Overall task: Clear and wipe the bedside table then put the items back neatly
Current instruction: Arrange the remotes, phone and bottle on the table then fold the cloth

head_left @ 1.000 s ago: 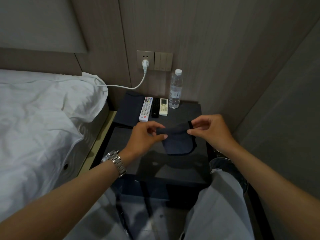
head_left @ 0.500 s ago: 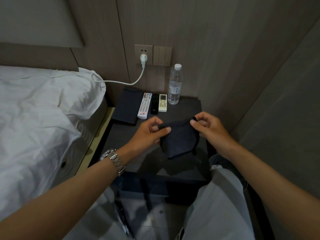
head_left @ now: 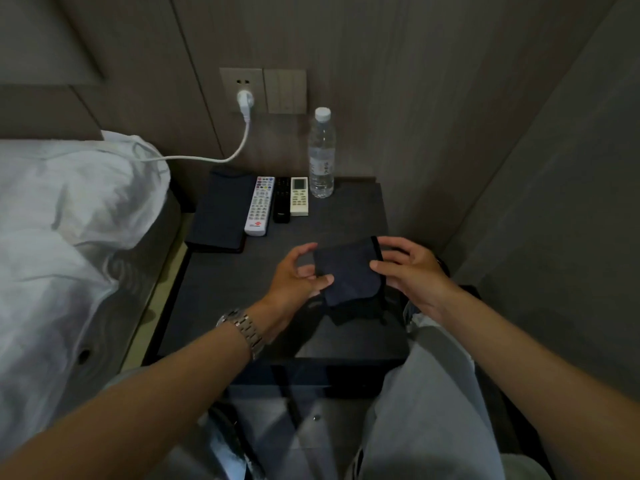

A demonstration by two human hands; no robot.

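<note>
1. A dark cloth was held above the bedside table, in the middle of the frame.
2. The cloth was pinched at its left edge by the left hand.
3. Its right edge was gripped by the right hand.
4. A white remote, a black remote, a small remote and a bottle were placed at the upper centre, on the table.

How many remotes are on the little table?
3, side by side at the back: a long white remote on the left, a black remote in the middle, a short cream remote beside the water bottle.
</note>
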